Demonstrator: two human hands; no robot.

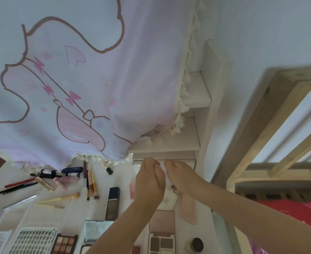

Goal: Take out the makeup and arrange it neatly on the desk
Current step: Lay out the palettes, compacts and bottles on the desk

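Note:
Both my hands are raised together over the right side of the white desk (74, 213). My left hand (149, 178) and my right hand (180, 176) pinch a small white item (163, 168) between them; most of it is hidden by the fingers. Makeup is spread on the desk: brushes (91, 182), a dark tall bottle (112, 203), an open brow palette (161, 233), an eyeshadow palette (64, 244), a small round jar (196, 244), red and black pencils (21, 183), and dark tubes (72, 172).
A pink and lilac cartoon curtain (77, 79) with tassels hangs over the back of the desk. White shelves (193, 99) stand behind my hands. A wooden bed ladder frame (272, 125) rises on the right. A lash box (33, 241) lies at the front left.

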